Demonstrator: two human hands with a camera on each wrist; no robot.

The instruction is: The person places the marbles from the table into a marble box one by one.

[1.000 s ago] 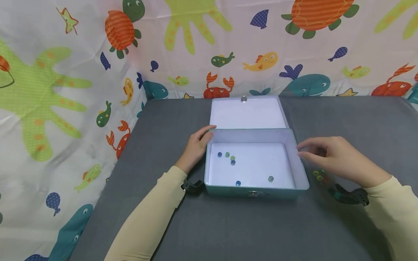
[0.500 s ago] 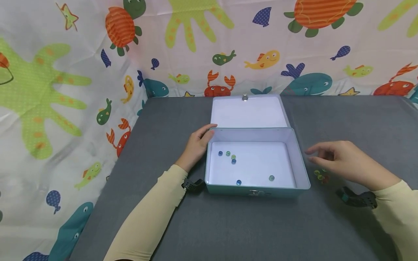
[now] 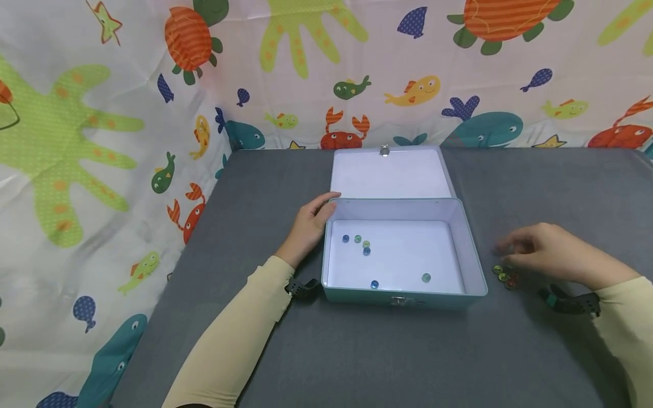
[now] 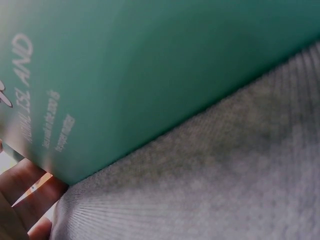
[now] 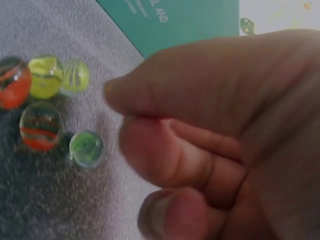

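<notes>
A green tin box (image 3: 423,302) with a pale interior stands with its lid (image 3: 391,173) swung back. Several blue and green marbles lie on its floor, among them a blue marble (image 3: 374,284) near the front. My left hand (image 3: 306,226) holds the box by its back left corner, its fingers (image 4: 22,182) bent round the edge. My right hand (image 3: 558,255) hovers at a cluster of glass marbles (image 3: 503,277) right of the box. In the right wrist view its thumb and forefinger are apart, with nothing between them, near a green marble (image 5: 86,149).
Dark grey cloth (image 3: 398,357) covers the table. Behind and to the left hangs a white curtain (image 3: 306,34) printed with sea animals. Black wrist straps, such as the right strap (image 3: 568,300), sit on both wrists.
My right hand has moved rightward from the box's right wall to the marbles on the cloth. My left hand keeps its place on the box; the marbles inside lie as before.
</notes>
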